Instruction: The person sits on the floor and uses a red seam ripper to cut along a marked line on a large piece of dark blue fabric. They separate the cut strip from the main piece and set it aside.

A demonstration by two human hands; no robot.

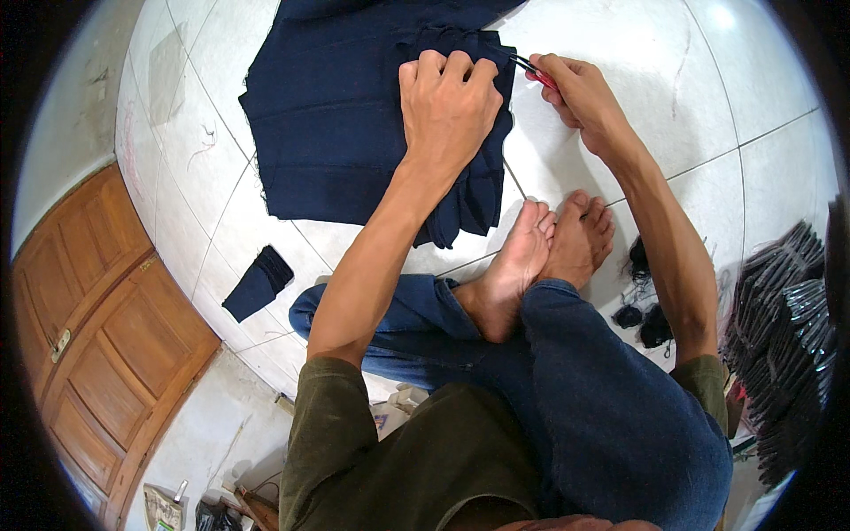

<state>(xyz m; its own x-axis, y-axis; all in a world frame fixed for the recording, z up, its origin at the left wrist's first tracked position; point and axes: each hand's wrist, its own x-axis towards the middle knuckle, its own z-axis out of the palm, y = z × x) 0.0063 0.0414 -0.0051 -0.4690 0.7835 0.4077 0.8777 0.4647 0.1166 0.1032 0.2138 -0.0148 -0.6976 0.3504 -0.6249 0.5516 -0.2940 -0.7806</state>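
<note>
Tool with slim metal tips and a red handle, clasped in the right hand, points at the edge of layered navy cloth. The left hand rests knuckles-up on that cloth; whether its hidden grip holds a fold, I cannot tell. The matte, fray-edged cloth lies on glossy white floor tiles. Fuzzy black clumps lie right of bare feet.

No readable lettering, numbers or signs.
</note>
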